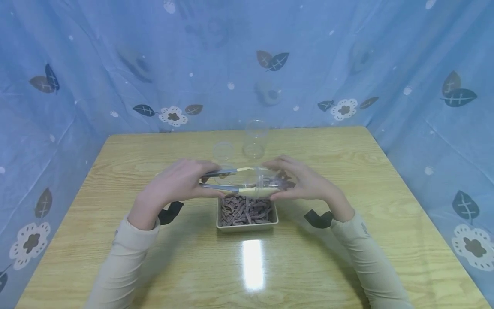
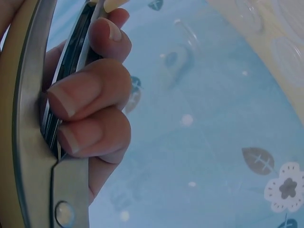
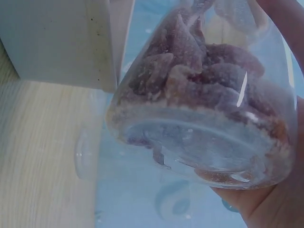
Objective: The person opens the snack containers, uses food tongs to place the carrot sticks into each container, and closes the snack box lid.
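My left hand [image 1: 181, 180] grips a pair of metal tongs [image 1: 220, 187] with cream tips, its fingers curled round one arm in the left wrist view. The tips of the tongs reach into the mouth of a clear plastic jar [image 1: 256, 182] tipped on its side. My right hand [image 1: 305, 178] holds that jar round its body. Purplish-brown dried strips [image 3: 209, 76] lie inside near its base in the right wrist view. Below both hands sits a pale rectangular tray [image 1: 247, 228] with many similar strips [image 1: 245, 211] in it.
Another clear jar [image 1: 254, 143] stands upright behind the hands. A round clear lid [image 1: 223, 151] lies to its left, with a second clear lid [image 1: 224, 174] nearer the tongs. Black pieces [image 1: 171, 213] show beside the wrists. A patterned blue curtain [image 1: 231, 64] borders the wooden table [image 1: 200, 274].
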A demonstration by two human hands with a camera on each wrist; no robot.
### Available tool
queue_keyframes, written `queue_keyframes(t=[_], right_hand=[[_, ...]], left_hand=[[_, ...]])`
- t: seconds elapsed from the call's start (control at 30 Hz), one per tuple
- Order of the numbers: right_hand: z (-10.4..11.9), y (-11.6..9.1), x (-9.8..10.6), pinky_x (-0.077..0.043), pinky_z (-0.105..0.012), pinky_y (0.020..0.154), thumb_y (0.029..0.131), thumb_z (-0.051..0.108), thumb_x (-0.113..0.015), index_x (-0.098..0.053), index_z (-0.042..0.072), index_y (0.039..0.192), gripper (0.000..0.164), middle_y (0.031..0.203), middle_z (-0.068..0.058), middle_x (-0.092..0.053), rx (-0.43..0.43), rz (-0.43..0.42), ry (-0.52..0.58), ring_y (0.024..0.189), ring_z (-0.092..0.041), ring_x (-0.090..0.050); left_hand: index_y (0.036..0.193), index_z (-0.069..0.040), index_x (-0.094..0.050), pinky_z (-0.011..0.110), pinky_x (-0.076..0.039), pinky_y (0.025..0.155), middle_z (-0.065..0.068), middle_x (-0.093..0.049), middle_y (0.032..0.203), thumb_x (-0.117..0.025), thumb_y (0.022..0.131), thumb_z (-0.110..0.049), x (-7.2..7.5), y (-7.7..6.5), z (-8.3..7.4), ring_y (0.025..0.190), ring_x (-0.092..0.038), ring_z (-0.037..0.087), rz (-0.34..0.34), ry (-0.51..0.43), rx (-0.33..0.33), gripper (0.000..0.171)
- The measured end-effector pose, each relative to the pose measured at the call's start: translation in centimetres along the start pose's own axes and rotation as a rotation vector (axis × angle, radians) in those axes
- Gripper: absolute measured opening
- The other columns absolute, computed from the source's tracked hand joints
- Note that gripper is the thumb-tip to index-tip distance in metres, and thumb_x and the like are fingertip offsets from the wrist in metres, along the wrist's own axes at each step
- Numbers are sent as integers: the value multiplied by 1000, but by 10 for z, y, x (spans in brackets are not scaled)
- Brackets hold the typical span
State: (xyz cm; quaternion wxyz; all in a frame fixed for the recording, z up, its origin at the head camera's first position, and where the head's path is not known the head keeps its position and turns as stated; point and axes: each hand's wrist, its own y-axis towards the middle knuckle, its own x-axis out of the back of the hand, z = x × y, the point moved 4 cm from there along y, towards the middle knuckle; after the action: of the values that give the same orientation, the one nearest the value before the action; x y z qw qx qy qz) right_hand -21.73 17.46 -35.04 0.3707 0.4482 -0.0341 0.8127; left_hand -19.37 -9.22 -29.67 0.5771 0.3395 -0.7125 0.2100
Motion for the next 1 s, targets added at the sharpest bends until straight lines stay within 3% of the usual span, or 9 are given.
queue_keyframes(t=[0.17,0.3,0.53,0.63,0.8,1.0], right_hand=[[-7,-7,11,-52,-32,80,68,33,-81,-45,13,135,78,119,-7,-54,-20,-32,-11,97,-18,-57],[-11,-13,23,-49,-38,86,68,30,-82,-47,13,133,76,121,-5,-56,-21,-67,-39,105,-21,-55],[-8,-18,37,-48,-40,90,66,22,-83,-47,11,133,77,120,-5,-55,22,-109,-39,107,-23,-54],[-9,-21,42,-45,-41,94,67,24,-83,-47,11,133,77,123,-4,-55,-2,-131,-43,111,-22,-53],[-12,-22,45,-43,-45,96,69,29,-82,-44,13,136,79,126,-2,-53,-80,-140,-64,112,-19,-52],[-10,-20,44,-44,-43,93,68,23,-82,-47,8,134,76,120,-4,-55,-30,-152,-91,107,-17,-52]], left_hand=[[96,-21,-61,24,-33,52,-10,-46,67,-64,74,-61,5,-15,10,57,-39,6,-52,-10,53,45],[98,-23,-62,24,-34,52,-10,-47,67,-65,74,-60,11,-29,17,57,-40,6,-75,-12,103,44],[82,-23,-56,22,-30,45,-12,-45,64,-69,74,-55,15,-43,22,51,-35,4,-66,55,103,35],[82,-23,-58,22,-30,44,-13,-48,65,-71,72,-54,15,-46,22,49,-36,4,-45,85,103,36],[101,-18,-66,22,-34,46,-12,-57,75,-71,69,-57,15,-45,21,53,-40,4,34,139,103,51],[106,-16,-66,25,-42,51,-9,-61,80,-74,66,-56,14,-40,18,61,-52,4,142,185,100,57]])
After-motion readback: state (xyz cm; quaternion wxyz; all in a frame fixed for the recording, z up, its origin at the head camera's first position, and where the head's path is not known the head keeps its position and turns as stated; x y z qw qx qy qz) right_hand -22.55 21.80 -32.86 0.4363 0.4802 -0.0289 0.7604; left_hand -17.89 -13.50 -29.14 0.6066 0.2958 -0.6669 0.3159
